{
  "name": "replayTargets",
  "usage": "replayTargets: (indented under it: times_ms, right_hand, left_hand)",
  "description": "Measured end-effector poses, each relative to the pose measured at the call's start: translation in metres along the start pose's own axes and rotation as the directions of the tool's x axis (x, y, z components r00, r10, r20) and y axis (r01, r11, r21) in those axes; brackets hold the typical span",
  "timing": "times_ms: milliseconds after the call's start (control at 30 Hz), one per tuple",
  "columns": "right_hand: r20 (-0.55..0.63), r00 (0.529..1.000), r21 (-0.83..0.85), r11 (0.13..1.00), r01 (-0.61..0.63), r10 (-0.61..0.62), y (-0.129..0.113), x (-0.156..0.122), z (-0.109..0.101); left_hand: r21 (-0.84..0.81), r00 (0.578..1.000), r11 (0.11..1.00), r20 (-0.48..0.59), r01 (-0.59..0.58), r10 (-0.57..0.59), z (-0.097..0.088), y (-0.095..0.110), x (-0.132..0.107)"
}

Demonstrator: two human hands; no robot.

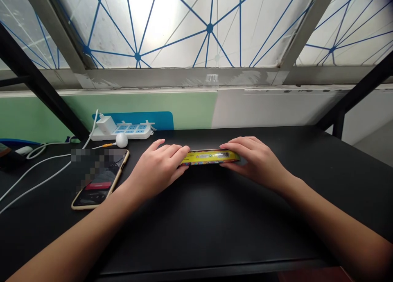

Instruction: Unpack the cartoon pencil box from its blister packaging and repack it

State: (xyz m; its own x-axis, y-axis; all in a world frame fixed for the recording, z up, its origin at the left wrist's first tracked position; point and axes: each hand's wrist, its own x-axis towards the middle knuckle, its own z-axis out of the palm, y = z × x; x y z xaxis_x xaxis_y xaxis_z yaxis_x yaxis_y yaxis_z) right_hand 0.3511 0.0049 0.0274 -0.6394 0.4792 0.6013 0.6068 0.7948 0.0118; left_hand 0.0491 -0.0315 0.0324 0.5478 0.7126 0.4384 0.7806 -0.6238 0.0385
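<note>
A thin yellow box (208, 156) with a printed label and a barcode is seen edge-on, just above or on the black desk; I cannot tell whether it touches. My left hand (162, 161) grips its left end, fingers along the top and thumb beneath, with the little finger sticking out. At the other end, my right hand (256, 159) pinches the box between the fingers above and the thumb below. Both hands cover the ends of the box, and its broad faces are mostly hidden.
A phone (101, 183) in a light case lies left of my left forearm. Behind it stand a white power strip (132, 129) with a plugged-in charger (106, 124) and a round white object (121, 139). White cables (46, 183) run across the desk (208, 228). Black frame bars (359, 95) flank both sides.
</note>
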Motion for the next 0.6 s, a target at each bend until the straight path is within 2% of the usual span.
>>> replayTargets:
  times_ms: [167,300,367,500,600]
  right_hand:
    - [0.004,0.998,-0.027,0.998,0.059,-0.059,-0.005,-0.001,0.003]
    - [0.104,0.987,-0.005,0.992,0.125,-0.124,-0.009,-0.001,0.012]
    - [0.153,0.98,0.029,0.992,0.124,-0.127,-0.011,-0.002,0.016]
    - [0.223,0.97,0.067,0.994,0.081,-0.094,-0.017,-0.002,0.021]
    - [0.313,0.946,0.059,0.996,0.069,-0.084,-0.019,-0.001,0.023]
  left_hand:
    - [0.154,0.998,0.986,0.037,-0.059,0.054,0.0,-0.001,-0.001]
    - [0.223,0.987,0.968,0.134,-0.114,0.085,0.003,0.0,0.0]
    - [0.2,0.987,0.973,0.137,-0.115,0.088,0.006,0.0,0.0]
    - [0.113,0.993,0.993,0.117,-0.017,0.003,0.012,-0.003,-0.001]
    - [0.091,0.974,0.99,0.189,0.111,-0.126,0.017,-0.006,-0.002]
